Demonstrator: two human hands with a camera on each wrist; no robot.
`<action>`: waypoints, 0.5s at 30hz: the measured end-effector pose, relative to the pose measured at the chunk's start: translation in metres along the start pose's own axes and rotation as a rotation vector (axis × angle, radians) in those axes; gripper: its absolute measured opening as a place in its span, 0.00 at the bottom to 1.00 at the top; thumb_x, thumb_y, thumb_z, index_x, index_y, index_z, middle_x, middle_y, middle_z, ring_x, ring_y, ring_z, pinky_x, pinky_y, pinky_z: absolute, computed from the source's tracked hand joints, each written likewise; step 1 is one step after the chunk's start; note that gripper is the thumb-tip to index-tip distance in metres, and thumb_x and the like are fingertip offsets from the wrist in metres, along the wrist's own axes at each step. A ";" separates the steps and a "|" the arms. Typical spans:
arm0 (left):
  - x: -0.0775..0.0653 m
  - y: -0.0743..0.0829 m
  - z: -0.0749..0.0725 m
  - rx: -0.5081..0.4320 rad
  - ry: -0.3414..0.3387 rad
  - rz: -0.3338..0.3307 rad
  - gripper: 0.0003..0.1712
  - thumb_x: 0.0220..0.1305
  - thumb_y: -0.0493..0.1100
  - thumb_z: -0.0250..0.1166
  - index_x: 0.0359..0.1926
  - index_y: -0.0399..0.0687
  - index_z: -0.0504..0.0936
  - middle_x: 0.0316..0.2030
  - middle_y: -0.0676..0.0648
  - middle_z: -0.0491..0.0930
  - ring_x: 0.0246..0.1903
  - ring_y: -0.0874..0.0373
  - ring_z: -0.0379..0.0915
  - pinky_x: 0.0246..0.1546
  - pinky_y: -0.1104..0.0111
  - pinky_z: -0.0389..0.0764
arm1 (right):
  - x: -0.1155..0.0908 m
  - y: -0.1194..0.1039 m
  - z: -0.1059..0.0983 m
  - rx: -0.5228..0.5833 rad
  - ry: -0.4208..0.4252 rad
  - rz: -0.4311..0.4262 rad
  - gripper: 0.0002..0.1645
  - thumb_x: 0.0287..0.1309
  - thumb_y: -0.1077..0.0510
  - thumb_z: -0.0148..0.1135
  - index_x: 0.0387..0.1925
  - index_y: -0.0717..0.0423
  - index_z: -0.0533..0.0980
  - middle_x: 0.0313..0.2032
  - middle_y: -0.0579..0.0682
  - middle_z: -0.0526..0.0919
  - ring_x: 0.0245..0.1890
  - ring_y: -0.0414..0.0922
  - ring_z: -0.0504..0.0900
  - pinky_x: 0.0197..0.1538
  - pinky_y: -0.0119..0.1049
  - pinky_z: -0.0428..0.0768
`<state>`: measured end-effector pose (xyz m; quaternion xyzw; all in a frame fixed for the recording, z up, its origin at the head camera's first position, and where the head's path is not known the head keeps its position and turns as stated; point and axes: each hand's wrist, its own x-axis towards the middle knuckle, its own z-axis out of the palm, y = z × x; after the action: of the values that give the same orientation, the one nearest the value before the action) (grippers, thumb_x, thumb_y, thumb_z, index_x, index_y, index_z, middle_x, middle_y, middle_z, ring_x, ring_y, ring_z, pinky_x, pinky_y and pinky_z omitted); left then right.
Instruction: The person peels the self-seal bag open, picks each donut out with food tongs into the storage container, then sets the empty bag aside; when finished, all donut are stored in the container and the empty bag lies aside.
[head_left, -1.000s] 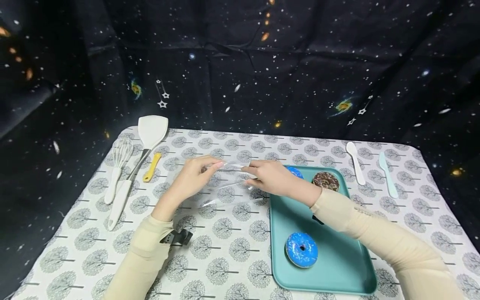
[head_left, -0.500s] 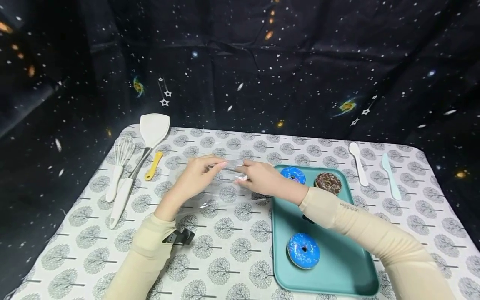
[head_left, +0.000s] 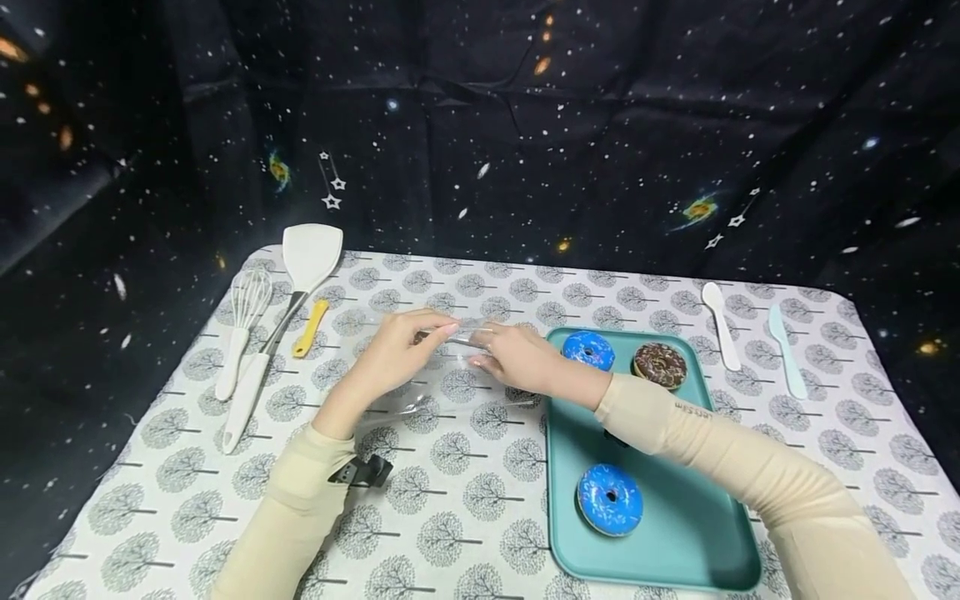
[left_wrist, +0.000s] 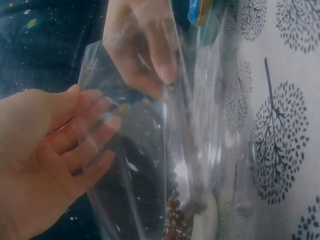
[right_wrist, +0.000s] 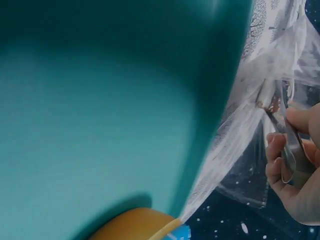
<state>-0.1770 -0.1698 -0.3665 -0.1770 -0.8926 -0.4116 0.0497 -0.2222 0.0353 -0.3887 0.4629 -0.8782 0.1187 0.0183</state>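
Observation:
A clear plastic bag [head_left: 420, 396] stretches between my two hands over the tree-print cloth. A brown sprinkled donut [left_wrist: 175, 220] shows through the film in the left wrist view; most of it is hidden. My left hand [head_left: 405, 354] pinches the bag's edge with the thumb, its fingers [left_wrist: 100, 127] showing through the film. Across from it, my right hand [head_left: 517, 357] pinches the opposite edge, close beside the left fingertips. In the right wrist view a fold of film [right_wrist: 290, 162] loops between the right thumb and fingers.
A teal tray [head_left: 675, 500] at right bears two blue donuts [head_left: 611, 500] and a chocolate one [head_left: 660, 365]. At left lie a whisk [head_left: 250, 300], a white spatula [head_left: 311, 254] and a yellow-handled piece [head_left: 310, 329]. A white spoon [head_left: 722, 327] and pale-blue knife [head_left: 787, 354] lie back right.
My right hand has moved left, closer to the left hand, and the bag's edges have drawn nearer together. The back blue donut now shows more fully. The left hand has hardly moved.

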 end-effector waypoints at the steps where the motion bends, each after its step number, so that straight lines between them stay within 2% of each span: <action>1: 0.000 0.000 0.000 -0.001 -0.001 0.005 0.16 0.67 0.49 0.56 0.48 0.46 0.82 0.47 0.47 0.82 0.51 0.53 0.76 0.55 0.61 0.75 | 0.000 0.000 0.000 0.005 -0.001 0.008 0.18 0.60 0.57 0.60 0.50 0.61 0.76 0.49 0.54 0.80 0.28 0.43 0.81 0.33 0.29 0.81; 5: -0.001 -0.003 0.000 -0.001 -0.005 0.018 0.16 0.67 0.48 0.56 0.48 0.46 0.82 0.47 0.47 0.82 0.50 0.54 0.77 0.54 0.62 0.76 | -0.004 0.001 -0.001 0.003 -0.003 0.012 0.19 0.59 0.58 0.60 0.50 0.62 0.76 0.50 0.56 0.80 0.21 0.39 0.77 0.24 0.22 0.75; 6: -0.001 -0.004 0.000 0.000 -0.005 0.016 0.16 0.67 0.48 0.57 0.48 0.46 0.82 0.48 0.47 0.82 0.50 0.54 0.77 0.54 0.62 0.76 | -0.005 0.001 -0.002 0.000 -0.003 0.006 0.18 0.60 0.56 0.60 0.50 0.62 0.76 0.47 0.55 0.81 0.18 0.36 0.72 0.23 0.22 0.73; 11: -0.001 -0.007 -0.001 0.006 -0.006 -0.001 0.15 0.66 0.49 0.58 0.48 0.48 0.82 0.48 0.48 0.81 0.50 0.54 0.77 0.54 0.60 0.76 | -0.015 0.004 -0.007 -0.023 0.049 -0.046 0.15 0.60 0.54 0.61 0.45 0.59 0.78 0.35 0.48 0.81 0.18 0.35 0.68 0.20 0.23 0.69; 15: 0.000 -0.007 -0.002 0.006 -0.010 -0.011 0.15 0.66 0.48 0.58 0.48 0.49 0.82 0.48 0.49 0.81 0.51 0.54 0.76 0.57 0.59 0.73 | -0.031 0.011 -0.013 -0.039 0.097 -0.067 0.12 0.59 0.55 0.61 0.43 0.57 0.79 0.32 0.47 0.80 0.16 0.34 0.67 0.17 0.24 0.66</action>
<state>-0.1793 -0.1756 -0.3705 -0.1738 -0.8952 -0.4081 0.0437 -0.2143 0.0694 -0.3823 0.4854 -0.8624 0.1229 0.0738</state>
